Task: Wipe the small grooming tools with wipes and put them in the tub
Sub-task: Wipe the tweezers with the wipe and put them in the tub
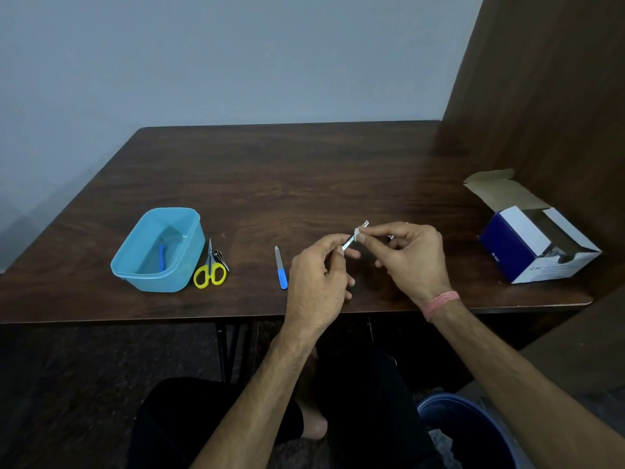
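Right of centre in the frame, above the near half of the table: left hand with fingers curled, pinching the lower end of a slim metal tool, probably tweezers or a small file; right hand with thumb and forefinger curled round a small white wipe folded over the tool's upper part, bare tip poking out toward upper right. Step in hand, by judgement: wiping this tool, not yet ready for the tub. To do it well: keep the left pinch firm and low so the whole blade stays exposed; draw the wipe along the length from grip to tip, not back and forth over one spot; roll the tool slightly between strokes to reach both faces and the edges; then swap ends so the gripped part gets cleaned too. Mind the tip, likely sharp or thin, and a light pinch to avoid bending it. Lower left of the frame: blue tub, open, with one blue-handled tool already lying inside. Just right of the tub: yellow-handled scissors with a nail clipper touching or just beside the blades, hard to tell which. Further right, near the left hand: blue-handled nail file, apparently waiting. Far right: opened box, presumably the wipes' source. Roughly a quarter of the way along.
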